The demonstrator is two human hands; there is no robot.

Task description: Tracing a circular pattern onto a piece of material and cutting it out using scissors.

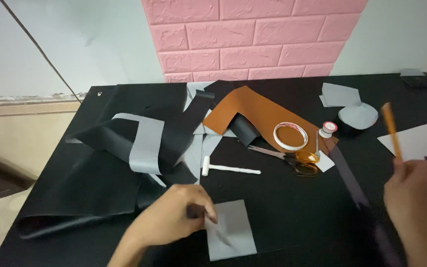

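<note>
Black leather-like sheeting with a grey underside [124,158] is lying crumpled over the left part of the black table [292,212] in front of you. Your left hand [171,217] is closing around a thin dark-handled tool [208,221], and its blurred tip is resting on the small grey square of material [233,232] lying flat near the table's front edge. Just beyond that square, a small white mallet [228,169] is lying on its side. Further back, a tan brown leather piece [253,111] is spreading toward the wall, with a white roll of tape [290,136] sitting on it and orange-handled scissors [292,157] lying just in front. A small white reel [328,129] is standing beside the tape. On the right, your right hand [413,195] is gripping an orange pencil [391,131] in a closed fist, holding it upright above a white paper cut-out [413,141].
</note>
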